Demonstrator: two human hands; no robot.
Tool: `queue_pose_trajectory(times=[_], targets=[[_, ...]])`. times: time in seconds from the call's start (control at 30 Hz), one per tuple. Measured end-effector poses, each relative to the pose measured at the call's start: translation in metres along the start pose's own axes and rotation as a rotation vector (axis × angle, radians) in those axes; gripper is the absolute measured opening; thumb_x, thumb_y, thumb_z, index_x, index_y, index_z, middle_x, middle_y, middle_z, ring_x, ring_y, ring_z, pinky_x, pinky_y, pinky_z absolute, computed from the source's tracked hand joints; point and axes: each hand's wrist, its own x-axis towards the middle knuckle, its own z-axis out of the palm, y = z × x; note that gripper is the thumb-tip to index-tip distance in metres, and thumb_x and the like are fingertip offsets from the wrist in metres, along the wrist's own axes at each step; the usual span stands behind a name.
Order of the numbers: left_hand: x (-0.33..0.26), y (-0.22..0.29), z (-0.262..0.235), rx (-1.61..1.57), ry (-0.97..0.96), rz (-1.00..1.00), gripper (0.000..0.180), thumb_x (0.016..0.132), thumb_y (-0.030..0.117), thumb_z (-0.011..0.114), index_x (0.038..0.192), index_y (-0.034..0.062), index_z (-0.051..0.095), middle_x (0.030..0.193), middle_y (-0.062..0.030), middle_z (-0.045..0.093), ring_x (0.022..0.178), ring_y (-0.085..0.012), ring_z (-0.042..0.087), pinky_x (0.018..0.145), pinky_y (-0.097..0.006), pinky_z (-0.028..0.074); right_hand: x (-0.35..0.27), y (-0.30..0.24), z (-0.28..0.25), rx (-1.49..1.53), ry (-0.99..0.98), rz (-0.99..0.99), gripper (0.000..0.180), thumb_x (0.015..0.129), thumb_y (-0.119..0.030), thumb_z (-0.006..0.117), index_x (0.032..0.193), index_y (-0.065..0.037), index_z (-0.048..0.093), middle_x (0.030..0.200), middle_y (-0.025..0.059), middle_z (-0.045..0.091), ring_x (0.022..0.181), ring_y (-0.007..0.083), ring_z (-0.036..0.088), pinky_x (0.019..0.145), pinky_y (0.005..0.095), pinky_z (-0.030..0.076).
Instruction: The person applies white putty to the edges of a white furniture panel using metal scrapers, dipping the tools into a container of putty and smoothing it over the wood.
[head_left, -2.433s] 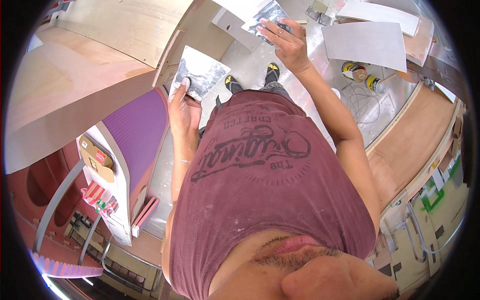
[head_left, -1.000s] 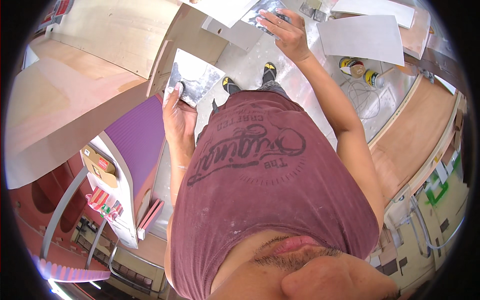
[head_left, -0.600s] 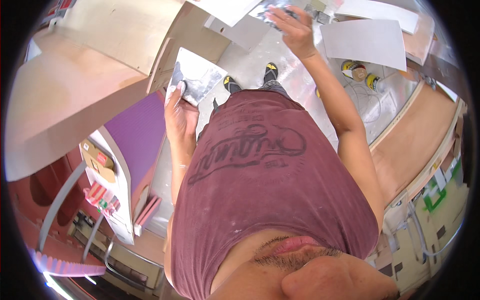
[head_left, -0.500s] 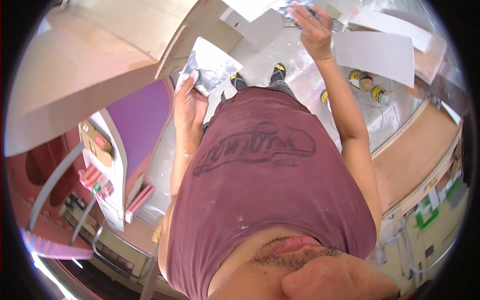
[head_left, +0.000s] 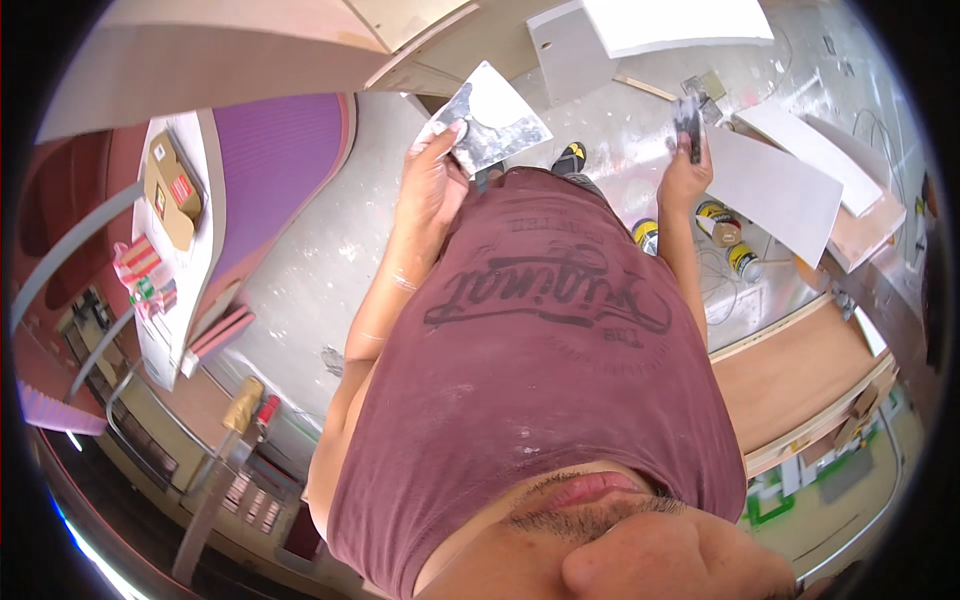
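Observation:
My left hand (head_left: pixel 432 185) holds a thin square board (head_left: pixel 512 142) smeared grey, with a patch of white paste (head_left: pixel 494 108) on its upper part. The thumb lies on top of the board and the other fingers are mostly beneath it. Off to the right, my right hand (head_left: pixel 684 182) is closed on a flat spreader (head_left: pixel 688 122) with a dark, white-smeared face, raised upright and blurred. Beyond the hands, a large white panel (head_left: pixel 680 25) rises at the top, apart from both.
Several cans (head_left: pixel 718 224) stand on the floor right of my body. White sheets (head_left: pixel 775 185) lie stacked beyond them. A wooden curved frame (head_left: pixel 800 375) sits at lower right. To the left are a purple-faced curved panel (head_left: pixel 275 160) and a cardboard box (head_left: pixel 172 190).
My view has shifted, so the surroundings sit differently. My right hand has come down and nearer, away from the white panel, still gripping the spreader. The left hand keeps holding the board.

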Motion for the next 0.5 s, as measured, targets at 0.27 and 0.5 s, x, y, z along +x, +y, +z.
queue_pose_trajectory(times=[0.27,0.5], targets=[[0.011,-0.014,-0.012,-0.141,-0.075,-0.041,0.027,0.091,0.001,0.057,0.117,-0.0068,0.054,0.111,-0.0138,0.064,0.102,-0.0208,0.064,0.092,-0.036,0.054,0.023,0.023,-0.053,-0.267,-0.39,-0.018,0.039,0.098,-0.022,0.054,0.131,-0.003,0.047,0.128,0.0109,0.056,0.112,0.0263,0.057,0.095,0.0566,0.046],[0.019,-0.018,-0.027,-0.246,-0.117,-0.086,0.025,0.092,0.001,0.056,0.116,-0.005,0.055,0.11,-0.0126,0.065,0.102,-0.0199,0.065,0.091,-0.034,0.054,0.015,-0.089,-0.018,0.218,-0.338,0.412,0.038,0.101,-0.031,0.047,0.13,-0.007,0.047,0.125,0.0117,0.057,0.115,0.027,0.056,0.091,0.0543,0.047]])
